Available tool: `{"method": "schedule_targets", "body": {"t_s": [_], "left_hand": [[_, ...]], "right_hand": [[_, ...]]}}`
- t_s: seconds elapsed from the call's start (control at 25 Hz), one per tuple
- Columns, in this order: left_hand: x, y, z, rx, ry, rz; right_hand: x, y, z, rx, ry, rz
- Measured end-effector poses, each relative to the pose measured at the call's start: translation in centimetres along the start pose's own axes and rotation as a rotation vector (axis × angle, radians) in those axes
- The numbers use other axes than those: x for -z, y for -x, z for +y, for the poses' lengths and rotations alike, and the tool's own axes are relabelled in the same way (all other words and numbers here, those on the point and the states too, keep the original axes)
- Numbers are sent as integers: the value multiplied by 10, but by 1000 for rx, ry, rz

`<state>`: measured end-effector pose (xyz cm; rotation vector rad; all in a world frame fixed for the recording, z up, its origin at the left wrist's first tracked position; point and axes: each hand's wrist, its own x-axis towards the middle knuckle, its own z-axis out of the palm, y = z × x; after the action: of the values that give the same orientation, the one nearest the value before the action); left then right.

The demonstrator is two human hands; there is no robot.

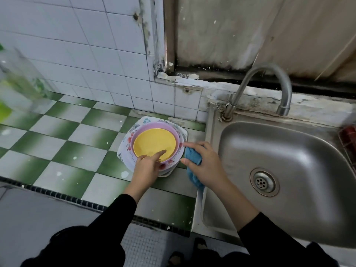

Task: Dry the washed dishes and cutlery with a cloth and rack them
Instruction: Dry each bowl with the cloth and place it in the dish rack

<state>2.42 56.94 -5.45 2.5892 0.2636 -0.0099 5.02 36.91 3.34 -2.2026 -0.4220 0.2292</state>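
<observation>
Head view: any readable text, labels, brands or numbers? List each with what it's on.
None readable.
Bottle, far left: green label, too blurred to read.
Plates: flower pattern only, no words.
Sink, tap, cloth: no markings visible.

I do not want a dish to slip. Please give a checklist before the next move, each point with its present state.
1. Blue cloth held in right hand: ok.
2. Left hand grip: ok; index finger on yellow plate, other fingers curled under pink bowl rim.
3. Stack of dishes flat on the counter: ok.
4. Yellow plate dry: cannot tell.
5. Rack within reach: cannot tell; only a red wire thing at the right edge.
</observation>
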Motion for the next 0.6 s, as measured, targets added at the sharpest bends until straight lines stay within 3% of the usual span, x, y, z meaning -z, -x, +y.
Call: {"method": "schedule_targets", "body": {"t_s": [0.2, 0.6], "left_hand": [[14, 5, 2, -79, 336, 57], [39, -14, 31, 241, 675, 153]], "right_hand": [[2, -5, 5, 30, 29, -60], [0, -24, 12, 41, -93, -79]]}}
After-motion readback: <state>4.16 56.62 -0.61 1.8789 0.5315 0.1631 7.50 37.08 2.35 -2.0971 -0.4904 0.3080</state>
